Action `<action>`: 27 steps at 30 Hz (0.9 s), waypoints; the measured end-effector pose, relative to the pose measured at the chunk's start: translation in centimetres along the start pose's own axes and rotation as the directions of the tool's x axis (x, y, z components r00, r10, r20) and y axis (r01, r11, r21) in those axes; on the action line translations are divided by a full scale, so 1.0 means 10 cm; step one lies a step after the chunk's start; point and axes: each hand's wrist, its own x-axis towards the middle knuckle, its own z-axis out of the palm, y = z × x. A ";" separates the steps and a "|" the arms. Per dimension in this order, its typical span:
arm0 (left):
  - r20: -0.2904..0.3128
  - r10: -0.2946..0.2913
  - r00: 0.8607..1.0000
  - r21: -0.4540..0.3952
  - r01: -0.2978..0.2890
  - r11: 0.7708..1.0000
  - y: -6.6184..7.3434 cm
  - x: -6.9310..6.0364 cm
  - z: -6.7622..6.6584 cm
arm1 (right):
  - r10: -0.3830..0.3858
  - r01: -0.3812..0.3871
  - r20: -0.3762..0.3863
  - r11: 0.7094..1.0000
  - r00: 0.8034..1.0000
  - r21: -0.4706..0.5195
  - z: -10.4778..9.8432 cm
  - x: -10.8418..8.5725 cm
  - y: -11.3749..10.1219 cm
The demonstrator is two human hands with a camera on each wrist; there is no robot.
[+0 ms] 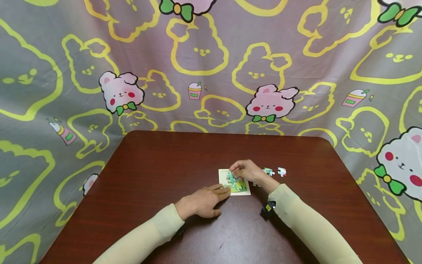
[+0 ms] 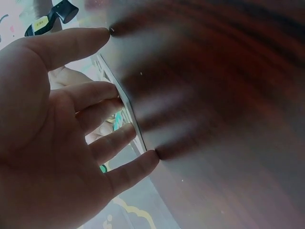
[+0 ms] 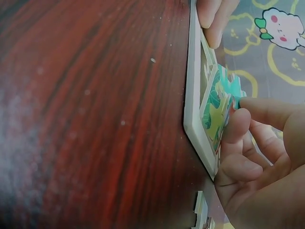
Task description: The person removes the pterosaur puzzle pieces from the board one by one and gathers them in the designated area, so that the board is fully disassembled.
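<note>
A jigsaw puzzle board with a pale raised frame lies on the table, partly filled with green and teal pieces. My left hand rests at its near left corner. In the left wrist view the fingers of the left hand are spread and straight, the fingertips touching the frame's edge and the tabletop. Above the board, my right hand is bent down at the wrist. The right wrist view has its thumb and forefinger pinching a teal jigsaw piece over the filled part. Fingers hide some of the picture.
Loose jigsaw pieces lie on the brown table to the right of the board, some partly behind the right hand. A black wrist camera sits under the right cuff. Behind the table hangs a patterned curtain.
</note>
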 end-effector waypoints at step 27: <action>-0.044 0.004 0.999 -0.004 -0.004 1.000 0.00 0.00 0.01 | 0.008 -0.006 -0.058 1.000 0.998 0.023 -0.21 -0.13 0.00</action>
